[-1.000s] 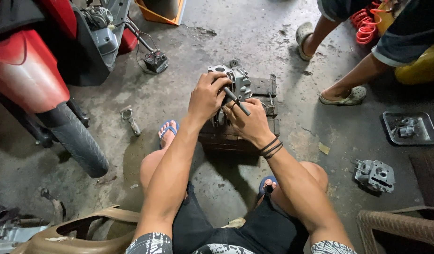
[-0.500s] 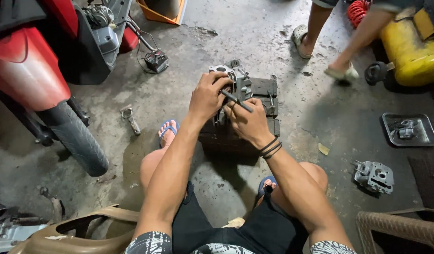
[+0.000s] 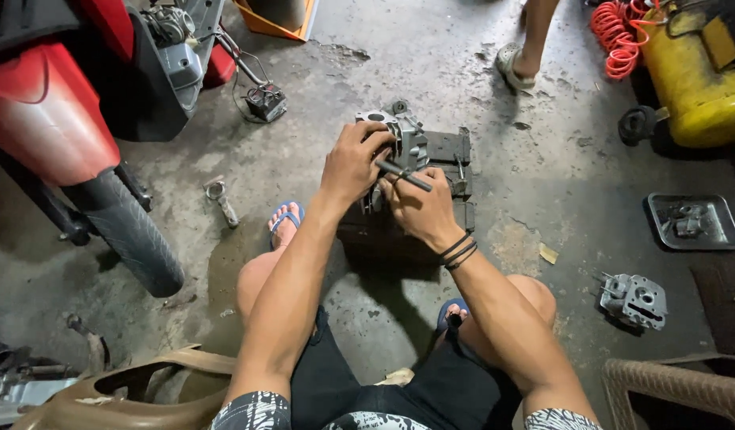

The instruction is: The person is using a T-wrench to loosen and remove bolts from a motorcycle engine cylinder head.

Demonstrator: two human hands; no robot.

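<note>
The grey metal engine part (image 3: 399, 139) sits on a dark block (image 3: 431, 199) on the concrete floor (image 3: 479, 72), between the person's knees. The left hand (image 3: 353, 163) lies over its near side, fingers curled down on the casting. The right hand (image 3: 419, 209) has its fingers closed round a slim dark tool (image 3: 403, 175), whose tip meets the part. A red motorcycle (image 3: 57, 119) stands to the left; a small metal tray (image 3: 692, 221) and another grey casting (image 3: 634, 301) lie well apart on the right.

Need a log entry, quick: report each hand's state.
Left hand: closed on grey metal engine part.
Right hand: closed on thin dark metal tool.
</note>
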